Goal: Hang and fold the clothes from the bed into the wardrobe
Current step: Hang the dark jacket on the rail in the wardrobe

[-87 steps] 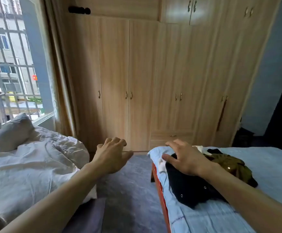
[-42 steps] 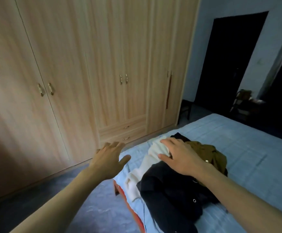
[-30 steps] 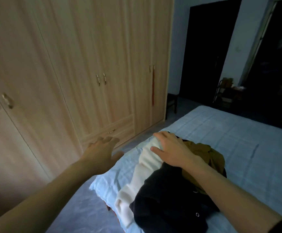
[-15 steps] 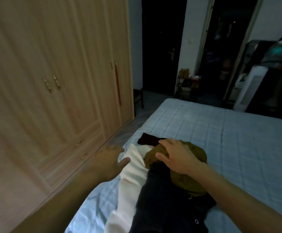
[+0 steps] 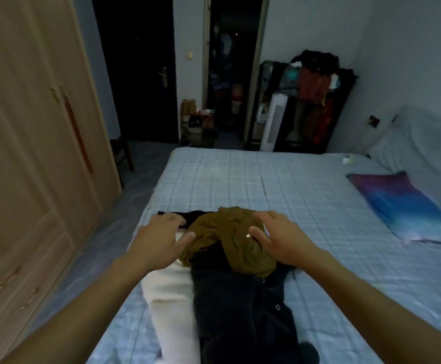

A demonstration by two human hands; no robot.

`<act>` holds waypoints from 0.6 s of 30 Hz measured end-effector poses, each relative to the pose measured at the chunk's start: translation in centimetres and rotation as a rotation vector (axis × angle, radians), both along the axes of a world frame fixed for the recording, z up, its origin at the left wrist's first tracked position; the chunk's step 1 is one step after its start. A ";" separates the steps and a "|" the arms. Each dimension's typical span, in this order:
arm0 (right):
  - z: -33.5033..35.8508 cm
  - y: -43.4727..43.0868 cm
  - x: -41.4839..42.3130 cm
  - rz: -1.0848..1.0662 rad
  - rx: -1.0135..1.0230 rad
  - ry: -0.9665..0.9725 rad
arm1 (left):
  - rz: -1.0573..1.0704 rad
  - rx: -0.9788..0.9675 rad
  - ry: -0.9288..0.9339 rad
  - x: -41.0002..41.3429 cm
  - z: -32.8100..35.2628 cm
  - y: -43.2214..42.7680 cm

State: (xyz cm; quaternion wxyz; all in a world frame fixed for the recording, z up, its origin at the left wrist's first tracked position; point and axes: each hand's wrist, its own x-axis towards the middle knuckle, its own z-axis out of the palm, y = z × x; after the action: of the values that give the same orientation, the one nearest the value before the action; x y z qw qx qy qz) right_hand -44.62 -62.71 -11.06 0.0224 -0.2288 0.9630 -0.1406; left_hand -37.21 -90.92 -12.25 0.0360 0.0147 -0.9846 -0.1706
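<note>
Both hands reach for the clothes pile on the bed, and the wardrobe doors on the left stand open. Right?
No: the head view shows the wardrobe doors shut. The left hand and right hand do reach for the clothes pile on the bed.

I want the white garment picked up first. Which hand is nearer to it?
Left. The left hand is over the white garment at its far end; the right hand is across the pile, on the olive garment.

bed: open sheet beyond clothes pile | wardrobe: doors closed, left | pillow: far right
</note>
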 end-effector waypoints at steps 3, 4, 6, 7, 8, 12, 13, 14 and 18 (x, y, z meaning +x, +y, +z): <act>0.0 2.6 0.7 -0.104 0.010 -0.008 | -0.076 -0.013 -0.033 -1.7 -0.5 2.1; -0.1 3.6 0.9 -0.134 0.006 -0.009 | -0.099 -0.013 -0.042 -2.2 -0.7 2.9; -0.4 5.7 1.4 -0.181 0.003 -0.015 | -0.139 -0.015 -0.055 -3.1 -1.0 4.6; -0.7 6.7 1.5 -0.200 0.004 -0.020 | -0.156 -0.023 -0.060 -3.5 -1.2 5.5; -1.0 7.6 1.5 -0.216 0.000 -0.028 | -0.175 -0.037 -0.065 -3.8 -1.4 6.3; -2.4 10.3 1.3 -0.231 -0.030 -0.066 | -0.210 -0.102 -0.084 -4.4 -2.0 8.9; -2.8 10.9 1.1 -0.224 -0.039 -0.075 | -0.200 -0.116 -0.091 -4.6 -2.0 9.5; -3.1 11.3 0.9 -0.217 -0.047 -0.086 | -0.189 -0.127 -0.098 -4.7 -2.0 10.0; -4.4 12.7 -0.5 -0.178 -0.094 -0.090 | -0.154 -0.144 -0.087 -5.1 -2.1 11.4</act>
State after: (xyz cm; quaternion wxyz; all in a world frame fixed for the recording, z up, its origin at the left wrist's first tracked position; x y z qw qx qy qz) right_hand -45.09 -50.01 -15.46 0.0425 -0.1364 0.9699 -0.1971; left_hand -42.26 -79.51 -14.40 -0.0191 -0.0563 -0.9931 -0.1009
